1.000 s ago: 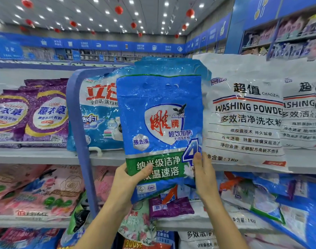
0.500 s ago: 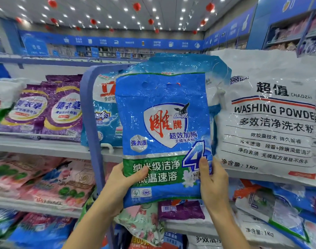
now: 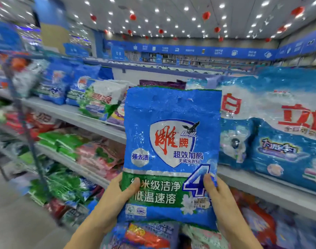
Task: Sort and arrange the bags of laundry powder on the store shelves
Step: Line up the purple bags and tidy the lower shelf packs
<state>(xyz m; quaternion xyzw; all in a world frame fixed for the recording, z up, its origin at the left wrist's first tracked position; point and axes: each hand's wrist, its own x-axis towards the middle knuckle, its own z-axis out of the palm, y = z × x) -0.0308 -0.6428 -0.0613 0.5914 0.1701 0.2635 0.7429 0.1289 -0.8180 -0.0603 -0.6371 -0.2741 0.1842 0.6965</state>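
Head: blue bag (image 3: 171, 141) held before grey bag-laden shelves (image 3: 67, 114); spotlit ceiling (image 3: 171, 13).

Bright ceiling spotlights (image 3: 156, 10), left side perhaps motion-blurred

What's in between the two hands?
In the head view, the bottom of the blue laundry powder bag fills the gap: its green band with white writing runs from the left hand to the right hand, which both grip it.

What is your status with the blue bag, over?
Left hand and right hand grip blue bag at lower corners. Bag upright, held before the shelf. Nothing in the way seen.
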